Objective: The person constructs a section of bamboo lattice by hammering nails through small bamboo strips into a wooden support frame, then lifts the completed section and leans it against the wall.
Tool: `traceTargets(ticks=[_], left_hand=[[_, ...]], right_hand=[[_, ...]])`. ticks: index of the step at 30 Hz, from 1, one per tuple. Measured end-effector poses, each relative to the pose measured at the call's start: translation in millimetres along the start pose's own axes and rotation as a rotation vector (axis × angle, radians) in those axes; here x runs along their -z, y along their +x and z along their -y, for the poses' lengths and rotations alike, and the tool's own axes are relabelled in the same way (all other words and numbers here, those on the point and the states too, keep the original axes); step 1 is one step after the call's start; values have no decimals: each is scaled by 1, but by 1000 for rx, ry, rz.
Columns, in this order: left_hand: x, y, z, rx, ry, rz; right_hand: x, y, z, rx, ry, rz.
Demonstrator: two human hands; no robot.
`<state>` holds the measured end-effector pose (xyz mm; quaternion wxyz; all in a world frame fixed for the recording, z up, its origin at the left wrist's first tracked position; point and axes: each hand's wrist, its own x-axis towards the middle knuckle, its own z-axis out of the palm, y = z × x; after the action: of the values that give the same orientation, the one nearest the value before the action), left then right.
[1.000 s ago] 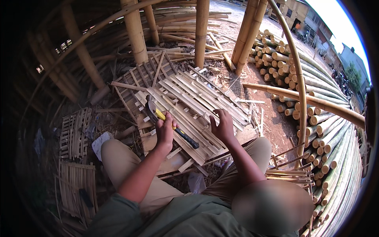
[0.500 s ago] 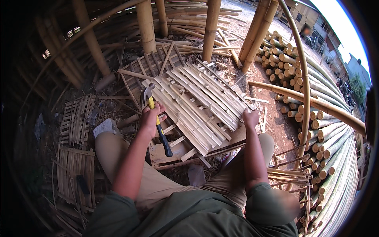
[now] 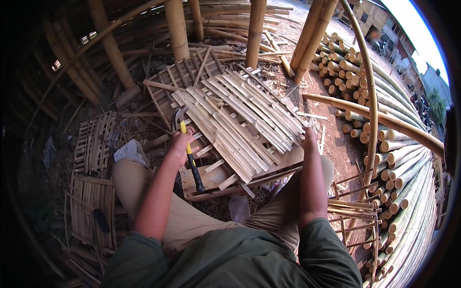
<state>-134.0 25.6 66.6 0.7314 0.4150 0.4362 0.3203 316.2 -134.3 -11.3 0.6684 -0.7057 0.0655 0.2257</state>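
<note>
In my left hand (image 3: 181, 146) is a claw hammer (image 3: 194, 169), with a yellow and black handle. The hand is closed around the handle, with the metal head pointing away from me and the black grip end toward my lap. A panel of split bamboo slats (image 3: 230, 129) lies in front of me, its slats side by side over cross strips. At the panel's right corner my right hand (image 3: 310, 139) is closed on the edge; its fingertips are partly hidden. Under the panel shows a low wooden board (image 3: 211, 185) between my knees.
Another slatted frame (image 3: 175, 79) lies beyond the panel. Smaller bamboo panels (image 3: 93, 144) rest on the ground at left. Upright bamboo posts (image 3: 177, 31) stand ahead. To the right are a slanting pole (image 3: 379, 122) and a large stack of bamboo poles (image 3: 403, 177).
The panel has turned slightly, its right corner swinging away from me with my right hand. The hammer has tipped a little in my left hand, its grip end moving left.
</note>
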Motion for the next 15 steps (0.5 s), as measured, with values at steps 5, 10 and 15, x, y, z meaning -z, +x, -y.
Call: traceTargets(ticks=[5,10,15], left_hand=[[17,2,5,-11,-2,10],[6,8,11,36,4,7],[15,11,12,33,-63,15]], right_hand=[[-9,-5,-2,-21,-40,14],[7,23,-16,-89,139,189],[3,9,-12,-79,175,364]])
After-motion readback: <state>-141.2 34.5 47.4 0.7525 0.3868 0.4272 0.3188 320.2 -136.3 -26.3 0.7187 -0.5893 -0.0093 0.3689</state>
